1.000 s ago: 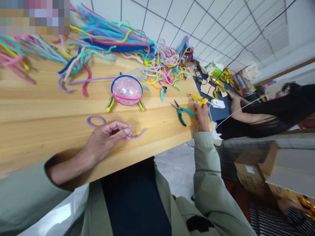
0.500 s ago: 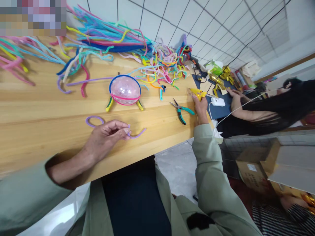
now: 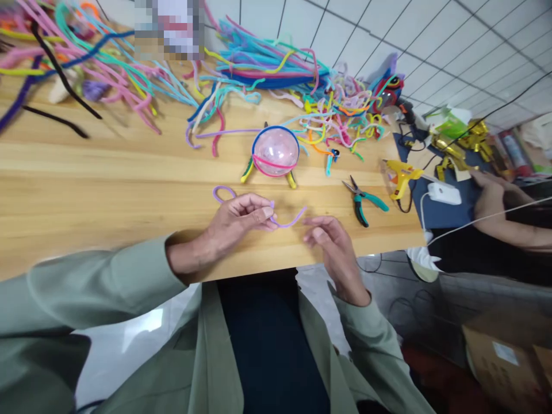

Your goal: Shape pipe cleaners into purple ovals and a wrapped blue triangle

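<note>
My left hand (image 3: 241,221) pinches a purple pipe cleaner (image 3: 291,223), whose loose end curves out to the right and whose looped part shows behind the knuckles. Just right of that loose end is my right hand (image 3: 330,244), fingers apart and holding nothing. Beyond the hands stands a clear pinkish dome (image 3: 278,148) ringed with blue and pink pipe cleaners, on yellow-and-green legs. Teal-handled needle-nose pliers (image 3: 364,200) lie on the table to the right. A yellow hot glue gun (image 3: 403,175) rests farther right, untouched.
Bundles of coloured pipe cleaners (image 3: 267,54) run along the tiled wall, with short scraps (image 3: 345,118) to their right. At the right, a co-worker's forearm (image 3: 502,210) lies near a white power adapter (image 3: 444,194) and its cable.
My right hand has let go of the glue gun and come left to beside the purple pipe cleaner. The left hand keeps its pinch. The view has turned left.
</note>
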The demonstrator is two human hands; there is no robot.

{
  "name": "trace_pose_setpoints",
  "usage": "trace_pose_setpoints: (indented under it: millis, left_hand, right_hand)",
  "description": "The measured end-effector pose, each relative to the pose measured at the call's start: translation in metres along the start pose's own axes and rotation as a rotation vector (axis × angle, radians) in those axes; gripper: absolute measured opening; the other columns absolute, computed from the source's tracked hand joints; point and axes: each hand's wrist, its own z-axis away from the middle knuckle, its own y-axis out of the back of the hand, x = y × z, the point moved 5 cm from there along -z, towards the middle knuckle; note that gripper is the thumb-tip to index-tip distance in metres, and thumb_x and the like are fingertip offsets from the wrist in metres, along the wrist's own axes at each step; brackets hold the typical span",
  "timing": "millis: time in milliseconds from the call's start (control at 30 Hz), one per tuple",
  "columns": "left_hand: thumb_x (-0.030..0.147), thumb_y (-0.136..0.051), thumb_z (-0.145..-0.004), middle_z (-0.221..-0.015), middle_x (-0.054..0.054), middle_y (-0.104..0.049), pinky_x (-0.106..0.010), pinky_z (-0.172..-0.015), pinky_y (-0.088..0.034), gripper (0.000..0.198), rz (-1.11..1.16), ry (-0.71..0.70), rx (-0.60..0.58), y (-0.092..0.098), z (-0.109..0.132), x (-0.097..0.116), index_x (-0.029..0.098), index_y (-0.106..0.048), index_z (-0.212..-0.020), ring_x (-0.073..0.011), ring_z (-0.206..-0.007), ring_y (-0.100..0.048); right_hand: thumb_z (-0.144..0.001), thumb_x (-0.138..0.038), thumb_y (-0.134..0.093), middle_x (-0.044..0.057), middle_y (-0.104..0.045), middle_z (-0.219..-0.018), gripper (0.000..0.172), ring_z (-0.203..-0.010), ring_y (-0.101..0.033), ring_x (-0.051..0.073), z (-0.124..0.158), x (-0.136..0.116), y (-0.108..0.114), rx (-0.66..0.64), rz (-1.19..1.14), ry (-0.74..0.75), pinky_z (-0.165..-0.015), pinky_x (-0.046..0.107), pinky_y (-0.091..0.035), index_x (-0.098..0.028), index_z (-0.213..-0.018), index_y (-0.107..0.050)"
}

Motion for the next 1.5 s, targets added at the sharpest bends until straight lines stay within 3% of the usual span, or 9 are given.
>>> trace_pose_setpoints:
  millis: [133, 367, 600, 700, 1067, 1300, 1500]
  left_hand:
    - [0.047, -0.104, -0.074, -0.084, -0.002, -0.082, -0.03, -0.081, -0.07, 0.041, 0.04, -0.006, -0.026, -0.001, 0.0, -0.002, 0.018, -0.08, -0.092, -0.0164, -0.078, -0.08]
    - [0.052, -0.1, -0.078, -0.085, -0.003, -0.082, -0.032, -0.083, -0.07, 0.046, 0.016, -0.022, -0.081, 0.0, -0.003, -0.005, 0.016, -0.079, -0.098, -0.0181, -0.081, -0.081]
    - [0.059, -0.097, -0.081, -0.089, -0.004, -0.082, -0.031, -0.081, -0.068, 0.052, -0.096, -0.088, -0.068, 0.006, -0.004, -0.005, 0.015, -0.08, -0.101, -0.0161, -0.078, -0.08]
    - [0.06, -0.097, -0.081, -0.092, -0.005, -0.083, -0.032, -0.083, -0.069, 0.051, -0.116, -0.086, -0.062, 0.008, -0.006, -0.008, 0.015, -0.08, -0.1, -0.0164, -0.079, -0.08]
    - [0.051, -0.097, -0.083, -0.091, -0.004, -0.082, -0.032, -0.085, -0.07, 0.043, -0.092, -0.081, -0.051, 0.009, -0.008, -0.008, 0.015, -0.079, -0.094, -0.0158, -0.079, -0.081]
    - [0.046, -0.098, -0.082, -0.091, -0.004, -0.083, -0.031, -0.084, -0.07, 0.037, -0.104, -0.056, -0.053, 0.01, -0.01, -0.008, 0.015, -0.079, -0.093, -0.0161, -0.079, -0.081]
    - [0.049, -0.095, -0.084, -0.095, -0.005, -0.084, -0.032, -0.083, -0.069, 0.039, -0.167, -0.066, -0.067, 0.01, -0.01, -0.008, 0.015, -0.08, -0.099, -0.0177, -0.081, -0.082]
  right_hand:
    - [-0.092, -0.049, -0.086, 0.002, -0.083, -0.105, 0.031, -0.073, -0.07, 0.014, -0.022, 0.004, -0.027, 0.06, -0.157, 0.014, -0.063, 0.029, -0.059, -0.027, -0.104, -0.069]
    - [-0.089, -0.041, -0.089, -0.002, -0.079, -0.084, 0.022, -0.068, -0.066, 0.013, -0.04, -0.017, -0.036, 0.13, -0.074, 0.215, -0.06, 0.027, -0.055, -0.027, -0.098, -0.074]
    - [-0.097, -0.029, -0.082, -0.001, -0.081, -0.088, 0.003, -0.077, -0.072, 0.015, -0.042, -0.035, -0.045, 0.015, 0.244, 0.447, -0.071, 0.031, -0.057, -0.028, -0.099, -0.083]
    - [-0.099, -0.025, -0.079, 0.0, -0.081, -0.091, 0.005, -0.077, -0.071, 0.015, -0.043, -0.036, -0.049, -0.031, 0.289, 0.513, -0.071, 0.032, -0.056, -0.028, -0.1, -0.083]
    - [-0.102, -0.022, -0.076, -0.001, -0.076, -0.088, 0.008, -0.072, -0.065, 0.014, -0.056, -0.034, -0.054, -0.123, 0.345, 0.627, -0.064, 0.03, -0.05, -0.028, -0.099, -0.081]
    - [-0.104, -0.032, -0.073, 0.001, -0.075, -0.09, 0.008, -0.069, -0.064, 0.015, -0.058, -0.025, -0.052, -0.114, 0.371, 0.55, -0.062, 0.031, -0.053, -0.027, -0.1, -0.079]
    - [-0.102, -0.027, -0.074, 0.0, -0.074, -0.087, 0.006, -0.068, -0.063, 0.014, -0.055, -0.027, -0.053, -0.102, 0.389, 0.542, -0.062, 0.03, -0.052, -0.027, -0.097, -0.078]
